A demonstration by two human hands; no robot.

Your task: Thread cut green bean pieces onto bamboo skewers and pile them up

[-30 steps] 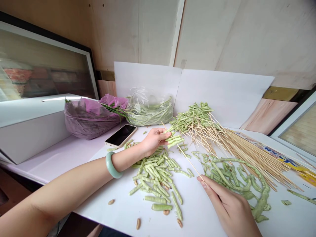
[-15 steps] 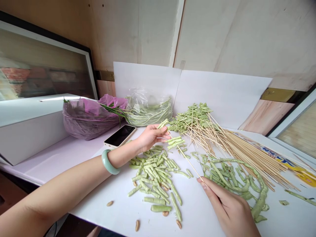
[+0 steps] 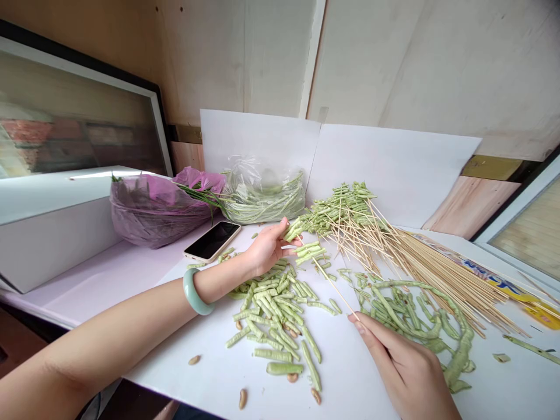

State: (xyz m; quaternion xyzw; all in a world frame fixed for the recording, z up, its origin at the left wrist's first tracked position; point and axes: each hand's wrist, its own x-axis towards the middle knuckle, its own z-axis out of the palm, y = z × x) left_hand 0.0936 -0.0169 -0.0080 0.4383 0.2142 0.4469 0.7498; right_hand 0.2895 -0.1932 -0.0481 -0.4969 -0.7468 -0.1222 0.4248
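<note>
Between thumb and fingers, my right hand (image 3: 406, 367) grips the lower end of a thin bamboo skewer (image 3: 335, 284), which slants up and away to the left. Cut green bean pieces (image 3: 310, 252) are threaded side by side on it. At the skewer's far end my left hand (image 3: 269, 248), a pale green bangle (image 3: 195, 291) on its wrist, is closed around more bean pieces (image 3: 294, 230); its fingers partly hide the tip. Below the left hand spreads a loose pile of cut bean pieces (image 3: 275, 309) on the white tabletop (image 3: 336, 373).
Finished bean skewers (image 3: 345, 207) lie stacked at the back, beside a bundle of bare skewers (image 3: 450, 274). Bean scraps (image 3: 411, 315) lie at right. A phone (image 3: 213, 241), a purple bag (image 3: 153, 210) and a clear bag of long beans (image 3: 265, 195) stand back left.
My left thumb has shifted up and left along the bean pieces at the skewer's tip, leaving more of them showing. My right hand and the skewer have hardly moved.
</note>
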